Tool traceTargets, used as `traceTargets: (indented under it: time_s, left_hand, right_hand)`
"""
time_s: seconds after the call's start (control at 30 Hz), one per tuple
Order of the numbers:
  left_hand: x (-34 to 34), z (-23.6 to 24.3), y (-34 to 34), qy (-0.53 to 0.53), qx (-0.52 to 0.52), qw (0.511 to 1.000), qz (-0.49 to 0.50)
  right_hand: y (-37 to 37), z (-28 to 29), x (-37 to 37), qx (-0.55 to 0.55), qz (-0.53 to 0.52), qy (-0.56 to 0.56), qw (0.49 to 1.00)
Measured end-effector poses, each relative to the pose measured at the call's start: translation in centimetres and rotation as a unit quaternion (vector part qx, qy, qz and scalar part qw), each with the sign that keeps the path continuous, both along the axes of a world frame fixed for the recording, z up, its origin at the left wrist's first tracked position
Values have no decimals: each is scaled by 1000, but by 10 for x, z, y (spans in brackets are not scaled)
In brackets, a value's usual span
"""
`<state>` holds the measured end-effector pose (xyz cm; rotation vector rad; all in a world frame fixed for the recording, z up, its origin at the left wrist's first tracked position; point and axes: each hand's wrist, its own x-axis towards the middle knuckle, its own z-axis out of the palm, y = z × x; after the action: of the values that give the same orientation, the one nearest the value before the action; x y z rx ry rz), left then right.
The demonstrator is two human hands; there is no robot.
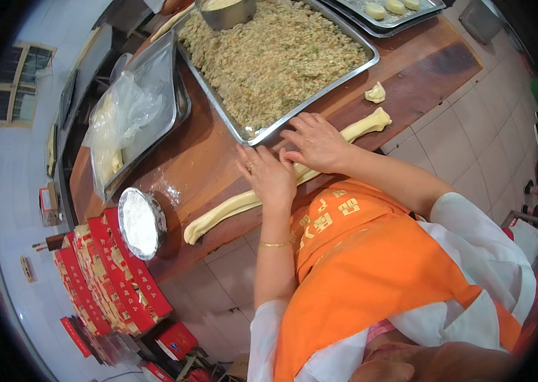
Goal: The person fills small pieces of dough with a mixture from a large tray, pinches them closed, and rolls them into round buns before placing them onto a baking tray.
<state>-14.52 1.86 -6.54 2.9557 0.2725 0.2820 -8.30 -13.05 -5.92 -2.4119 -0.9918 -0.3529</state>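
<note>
A long pale dough rope [231,209] lies slantwise along the front edge of the wooden table. My left hand [268,177] rests over its middle, fingers stretched forward. Beside it, my right hand [321,144] lies on the rope too, its fingers spread and almost touching the left thumb. The palms cover part of the dough. Just beyond my fingertips is the rim of a large metal tray [220,109], heaped with crumbly yellow-green filling [275,57]. A small dough lump [375,93] sits apart, near the rope's right end.
Left of the filling, another tray [170,95] carries dough under clear plastic [130,108]. A bowl of white flour [140,223] stands at the table's left front, near stacked red boxes [106,274]. A metal scoop [229,14] rests in the filling. Round dough pieces [395,6] occupy a far tray.
</note>
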Motion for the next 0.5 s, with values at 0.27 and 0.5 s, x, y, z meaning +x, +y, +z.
traceTargets:
  time_s: [0.27, 0.5]
  left_hand:
    - [-43, -4, -3, 1, 38, 995, -90]
    - [-68, -3, 10, -35, -42, 984, -171]
  right_hand:
    - [-35, 1, -24, -114, 116, 28, 986]
    - [-53, 12, -47, -169, 169, 47, 970]
